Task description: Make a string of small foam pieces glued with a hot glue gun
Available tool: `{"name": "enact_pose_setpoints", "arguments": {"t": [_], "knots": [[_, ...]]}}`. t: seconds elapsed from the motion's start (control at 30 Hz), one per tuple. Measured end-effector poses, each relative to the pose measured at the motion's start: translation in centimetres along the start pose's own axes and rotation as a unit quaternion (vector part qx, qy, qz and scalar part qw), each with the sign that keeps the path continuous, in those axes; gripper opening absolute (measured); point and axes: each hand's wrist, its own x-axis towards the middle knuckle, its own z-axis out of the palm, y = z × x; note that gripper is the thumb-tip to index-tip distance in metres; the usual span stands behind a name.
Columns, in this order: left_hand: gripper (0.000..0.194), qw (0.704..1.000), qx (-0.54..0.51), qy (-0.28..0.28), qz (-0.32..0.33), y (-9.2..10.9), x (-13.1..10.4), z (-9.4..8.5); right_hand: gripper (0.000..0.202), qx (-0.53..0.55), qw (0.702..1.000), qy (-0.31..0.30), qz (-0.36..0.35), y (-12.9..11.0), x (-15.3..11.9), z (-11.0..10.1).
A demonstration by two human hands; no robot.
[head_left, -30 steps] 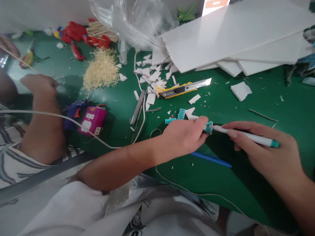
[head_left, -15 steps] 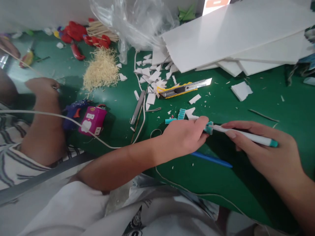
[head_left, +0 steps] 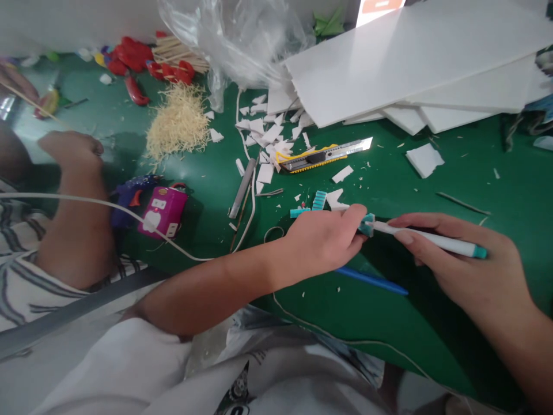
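The green table [head_left: 345, 314] spreads under everything in front of me, with white sheets [head_left: 389, 69] stacked across its far right. A co-worker's arm [head_left: 78, 213] rests well off to my left, beyond a pink socket block [head_left: 163, 212], so a bump from there looks unlikely.

My left hand [head_left: 326, 239] pinches a small teal-coloured piece [head_left: 367, 225] that pokes out past my fingertips; how my lower fingers back it up, I can't tell. My right hand [head_left: 484, 279] holds a white marker [head_left: 444, 242] between thumb and fingers, fairly near the front, its tip meeting the right side of the piece.

The yellow cutter [head_left: 326, 157] lies beyond my left hand with its blade out; if I reached over carelessly, I could catch myself on it. A blue stick [head_left: 374, 281] juts from beneath my left hand and might get nudged if I drop my wrist. White scraps [head_left: 272, 134] lie heaped near the cutter's handle.

The likeliest trouble is at the piece itself: so little sticks out that the tip could skid off onto my own fingers. Pressing hard could twist it in my pinch, or dent it if it's as soft as it looks.
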Motion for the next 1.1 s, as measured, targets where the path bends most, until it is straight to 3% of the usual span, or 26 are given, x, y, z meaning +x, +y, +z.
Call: {"name": "enact_pose_setpoints", "arguments": {"t": [0.1,0.23,0.37,0.8,1.1], "knots": [[0.027,1.000,0.001,-0.001,0.001,-0.01,-0.02,0.04,0.021,-0.004,1.000,-0.014,0.010,-0.27,-0.19,0.04],[0.026,1.000,0.006,0.009,0.005,-0.06,-0.01,0.10,0.019,-0.023,0.999,0.024,0.016,-0.56,-0.53,0.12],[0.027,1.000,0.010,0.004,0.008,-0.04,0.02,0.07,0.022,-0.024,1.000,-0.001,0.000,-0.47,-0.58,0.19],[0.027,1.000,0.007,0.010,0.008,-0.06,0.00,0.13,0.029,-0.005,1.000,0.009,-0.011,0.09,-0.18,0.17],[0.027,1.000,0.002,0.009,0.008,-0.12,-0.01,0.15,0.022,-0.012,1.000,0.019,0.010,-0.62,-0.65,0.42]]}}
